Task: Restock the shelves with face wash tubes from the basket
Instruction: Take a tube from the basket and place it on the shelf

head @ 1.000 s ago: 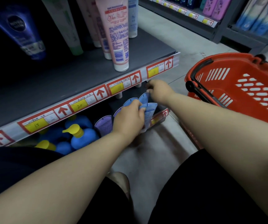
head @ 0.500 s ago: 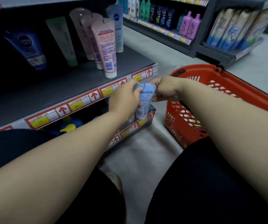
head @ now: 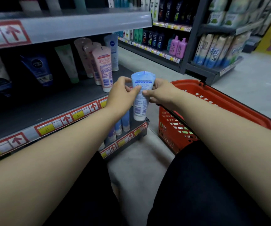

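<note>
Face wash tube point(head: 141, 97), pale blue and cap down, is hanging upright between a crouching person's hands, above the red basket point(head: 213, 115) and the grey shelf point(head: 53, 103). Left hand point(head: 121, 95) is pinching its left edge; right hand point(head: 160, 93) is gripping the right edge, thumb pressing the label.

A shop aisle is showing here.
Price-tagged shelves point(head: 76, 115) are carrying toiletry tubes point(head: 103, 67) and shampoo bottles point(head: 154, 40); a red shopping basket point(head: 229, 101) is sitting on the floor.
</note>
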Motion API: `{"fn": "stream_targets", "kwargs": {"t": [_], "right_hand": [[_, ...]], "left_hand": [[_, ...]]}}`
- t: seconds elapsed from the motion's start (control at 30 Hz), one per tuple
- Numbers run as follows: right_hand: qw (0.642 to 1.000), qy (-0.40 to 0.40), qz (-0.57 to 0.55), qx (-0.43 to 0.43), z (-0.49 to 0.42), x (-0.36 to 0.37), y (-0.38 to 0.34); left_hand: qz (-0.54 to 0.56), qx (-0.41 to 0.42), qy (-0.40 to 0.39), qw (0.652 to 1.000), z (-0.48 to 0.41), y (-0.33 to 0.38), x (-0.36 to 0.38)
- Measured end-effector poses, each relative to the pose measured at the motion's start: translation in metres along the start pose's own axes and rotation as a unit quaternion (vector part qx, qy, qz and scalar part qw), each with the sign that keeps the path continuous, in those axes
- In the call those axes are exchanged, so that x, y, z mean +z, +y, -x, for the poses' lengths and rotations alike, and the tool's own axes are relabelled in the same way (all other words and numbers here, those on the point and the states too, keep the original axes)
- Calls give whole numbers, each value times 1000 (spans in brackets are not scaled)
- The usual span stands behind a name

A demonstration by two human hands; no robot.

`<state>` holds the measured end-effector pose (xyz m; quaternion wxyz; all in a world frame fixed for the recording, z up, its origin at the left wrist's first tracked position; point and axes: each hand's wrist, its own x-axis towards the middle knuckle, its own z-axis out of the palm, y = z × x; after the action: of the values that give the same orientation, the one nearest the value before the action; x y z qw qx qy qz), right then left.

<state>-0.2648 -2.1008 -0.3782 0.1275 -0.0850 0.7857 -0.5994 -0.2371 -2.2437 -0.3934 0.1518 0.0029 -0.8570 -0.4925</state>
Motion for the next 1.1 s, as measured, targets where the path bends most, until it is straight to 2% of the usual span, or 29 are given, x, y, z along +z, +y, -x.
{"fn": "stream_targets", "kwargs": {"t": [0.1,0.17,0.33,0.57,0.67,0.77,0.97,1.1], "right_hand": [[998,5,-51,-19,9,-3,-18],[997,10,-71,-33,14,-2,-29],[993,36,-90,-74,30,-1,-59],[994,7,53,-98,38,4,-99],[987,12,70,-142,35,2,-120],[978,53,101,-173,27,-2,-145],[962,106,113,-226,-9,-5,-191],[952,140,123,-242,-50,1,-215]], "left_hand": [[46,-32,-66,996,6,5,1],[83,-42,-75,993,9,12,0],[126,-7,-19,992,9,39,-19],[170,35,37,984,0,88,-58],[169,50,43,983,-9,108,-76],[162,56,30,985,-24,124,-91],[62,67,25,996,-67,150,-115],[59,57,16,997,-95,155,-136]]}}
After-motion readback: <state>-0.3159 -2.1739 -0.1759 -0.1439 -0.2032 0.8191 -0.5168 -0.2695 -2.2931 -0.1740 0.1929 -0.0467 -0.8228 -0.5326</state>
